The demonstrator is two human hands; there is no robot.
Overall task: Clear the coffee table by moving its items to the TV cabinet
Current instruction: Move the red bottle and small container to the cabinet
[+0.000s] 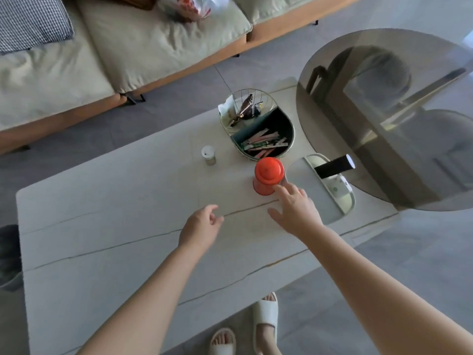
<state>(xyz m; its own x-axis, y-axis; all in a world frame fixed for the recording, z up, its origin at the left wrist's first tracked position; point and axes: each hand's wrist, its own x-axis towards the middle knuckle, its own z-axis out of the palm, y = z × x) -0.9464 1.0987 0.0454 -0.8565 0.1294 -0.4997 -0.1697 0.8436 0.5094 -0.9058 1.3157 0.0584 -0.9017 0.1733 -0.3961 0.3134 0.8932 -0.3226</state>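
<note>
An orange canister (267, 175) with a rounded lid stands upright on the pale stone coffee table (115, 221). My right hand (294, 208) is spread just in front of it, fingers straight, fingertips at the canister's lower right side. My left hand (202, 226) hovers over the table's middle, fingers loosely curled, holding nothing. Behind the canister sits a wire basket (256, 124) with snack packets and sachets. A small white-lidded jar (208, 155) stands to its left. A pale tray (332, 185) at the right holds a black cylinder (334, 166) and a remote.
A round smoked-glass side table (384, 60) overlaps the coffee table's right end. A sofa (115, 60) with green cushions runs along the far side. My feet in white slippers (265, 319) are at the table's near edge. A dark object (9, 254) sits on the floor at left.
</note>
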